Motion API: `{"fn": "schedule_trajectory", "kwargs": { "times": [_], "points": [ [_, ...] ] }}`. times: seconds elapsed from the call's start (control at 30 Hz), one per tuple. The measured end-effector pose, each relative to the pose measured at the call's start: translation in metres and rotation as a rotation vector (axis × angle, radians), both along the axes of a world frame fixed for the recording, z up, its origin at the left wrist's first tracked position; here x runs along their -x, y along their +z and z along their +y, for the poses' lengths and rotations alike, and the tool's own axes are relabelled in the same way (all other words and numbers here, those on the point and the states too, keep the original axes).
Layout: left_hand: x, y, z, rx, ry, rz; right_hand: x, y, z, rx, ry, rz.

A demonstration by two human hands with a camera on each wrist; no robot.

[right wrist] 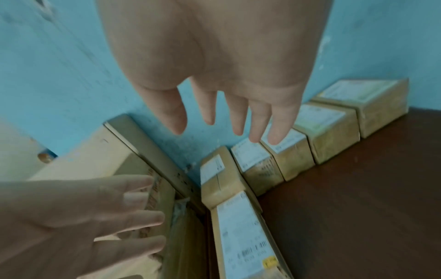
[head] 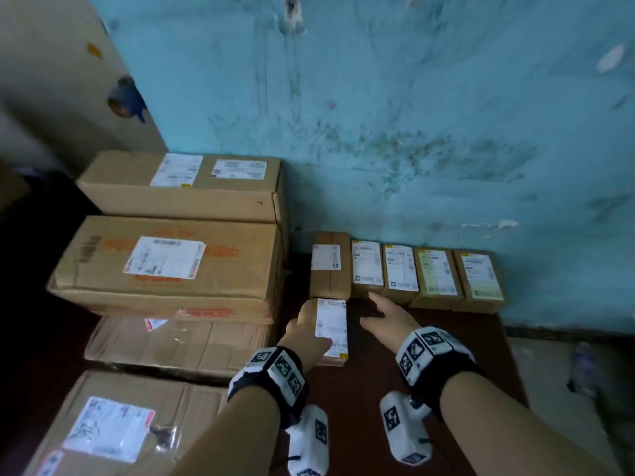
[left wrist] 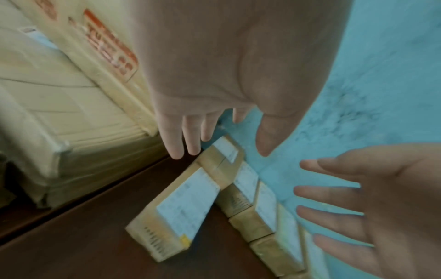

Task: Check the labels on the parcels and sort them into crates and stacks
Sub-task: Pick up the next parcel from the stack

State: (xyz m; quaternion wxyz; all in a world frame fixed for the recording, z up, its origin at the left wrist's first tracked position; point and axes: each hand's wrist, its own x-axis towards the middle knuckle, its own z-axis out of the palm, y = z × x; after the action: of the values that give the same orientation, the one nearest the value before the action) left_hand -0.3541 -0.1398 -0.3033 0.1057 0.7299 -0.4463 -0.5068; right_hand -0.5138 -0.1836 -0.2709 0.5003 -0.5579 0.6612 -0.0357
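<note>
Head view: two bare hands hover over small labelled parcels on a dark table against a blue wall.
Both the left hand [head: 304, 333] and the right hand [head: 388, 321] are spread, fingers straight, holding nothing. A lone parcel [head: 331, 329] lies label-up between them, touching the leftmost of a row of five parcels [head: 402, 273]. Large cartons [head: 171, 266] are stacked at left.

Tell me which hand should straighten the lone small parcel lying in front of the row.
Left, probably. The left hand is open right beside the lone parcel, at its left edge. The right hand is open too, but reaches toward the row of small parcels.
</note>
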Motion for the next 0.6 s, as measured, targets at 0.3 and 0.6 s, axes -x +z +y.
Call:
{"fn": "schedule_trajectory", "kwargs": {
  "times": [0.3,0.6],
  "points": [
    [0.01,0.131,0.006,0.264,-0.072,-0.057,-0.001,0.141,0.028,0.274,0.023,0.01],
    [0.009,0.293,0.036,0.628,-0.169,-0.245,0.023,0.275,0.071,0.582,0.012,-0.063]
  ]
}}
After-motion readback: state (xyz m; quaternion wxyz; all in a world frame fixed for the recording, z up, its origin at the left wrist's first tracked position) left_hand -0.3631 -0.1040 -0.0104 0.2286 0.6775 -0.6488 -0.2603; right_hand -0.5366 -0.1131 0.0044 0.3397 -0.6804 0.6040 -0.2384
